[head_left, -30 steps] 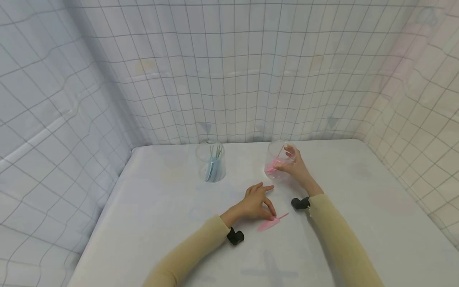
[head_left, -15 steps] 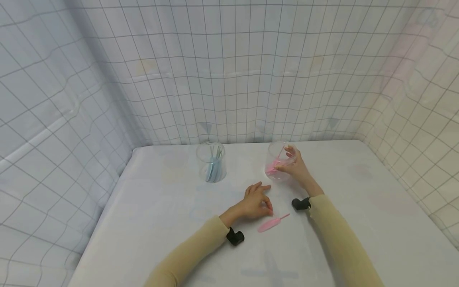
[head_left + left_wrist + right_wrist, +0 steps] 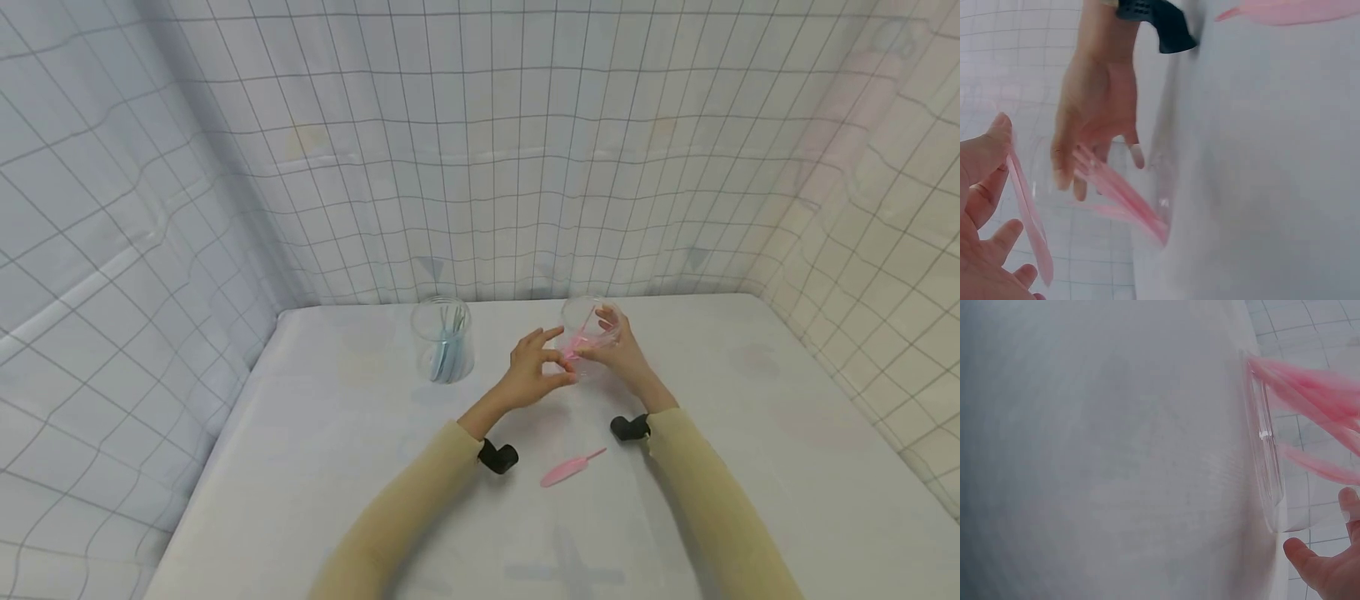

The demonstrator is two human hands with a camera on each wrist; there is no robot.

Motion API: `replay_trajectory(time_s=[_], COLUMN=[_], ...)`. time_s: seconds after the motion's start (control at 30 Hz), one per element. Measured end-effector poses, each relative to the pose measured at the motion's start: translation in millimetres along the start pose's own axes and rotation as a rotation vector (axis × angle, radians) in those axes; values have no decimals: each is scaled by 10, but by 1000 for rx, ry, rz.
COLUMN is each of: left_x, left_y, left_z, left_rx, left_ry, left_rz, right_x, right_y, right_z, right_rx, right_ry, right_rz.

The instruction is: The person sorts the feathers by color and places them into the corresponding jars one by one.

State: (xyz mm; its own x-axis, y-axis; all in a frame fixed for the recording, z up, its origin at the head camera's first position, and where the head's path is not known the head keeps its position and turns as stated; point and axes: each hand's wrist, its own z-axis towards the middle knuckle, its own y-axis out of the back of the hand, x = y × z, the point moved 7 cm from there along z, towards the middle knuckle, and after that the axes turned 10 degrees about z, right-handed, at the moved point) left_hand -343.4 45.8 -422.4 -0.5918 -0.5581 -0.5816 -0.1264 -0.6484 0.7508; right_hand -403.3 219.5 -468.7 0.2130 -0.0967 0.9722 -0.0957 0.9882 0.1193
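My left hand [image 3: 531, 375] is raised at the near left side of a clear jar [image 3: 564, 319]. Thumb and forefinger pinch the end of a slim pink feather-shaped piece [image 3: 1030, 225], which hangs down in the left wrist view. My right hand [image 3: 621, 352] holds that jar from its right side, thumb in front and fingers around the far side. Inside the jar lean several similar pink pieces [image 3: 1129, 197], thin stems upward. Another pink feather-shaped piece [image 3: 565, 472] with a thin stem lies flat on the table below my hands.
A second clear jar [image 3: 422, 321] at the back left holds several light blue pieces [image 3: 448, 358] with thin stems. Both jars stand on a white-covered table [image 3: 337, 467]. Gridded white curtains [image 3: 510, 167] hang behind and at both sides.
My left hand has lifted off the table and moved up to the right-hand jar, pinching a pink piece. One pink piece stays on the table. My right hand keeps its hold on the jar.
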Motion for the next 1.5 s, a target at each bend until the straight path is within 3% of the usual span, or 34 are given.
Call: replay_trajectory(time_s=[0.37, 0.5, 0.67, 0.77, 0.9, 1.13, 1.37, 1.5], left_x=[-149, -149, -79, -20, 62, 244, 350, 358], left_y=[477, 495, 351, 242, 127, 63, 33, -99], left_z=[716, 907, 1009, 1008, 969, 798, 412, 121], left_rx=[-247, -256, -206, -183, -161, -171, -252, -216], left_ry=[-28, 19, 132, 191, 214, 223, 305, 382], left_rz=[-62, -190, -405, -473, -482, -396, -182, -87], right_x=[-24, 61, 256, 291, 175, -8, 94, 226], right_y=[1, -12, -73, -88, -51, 2, -33, -87], right_z=[-4, -13, -91, -113, -72, 29, 28, -14], right_rx=[-5, 3, 15, 14, 3, -7, 0, 17], right_ry=[-30, -19, -25, -38, -60, -2, 9, 18], right_rz=[12, 26, 21, 7, 6, -13, 23, 16])
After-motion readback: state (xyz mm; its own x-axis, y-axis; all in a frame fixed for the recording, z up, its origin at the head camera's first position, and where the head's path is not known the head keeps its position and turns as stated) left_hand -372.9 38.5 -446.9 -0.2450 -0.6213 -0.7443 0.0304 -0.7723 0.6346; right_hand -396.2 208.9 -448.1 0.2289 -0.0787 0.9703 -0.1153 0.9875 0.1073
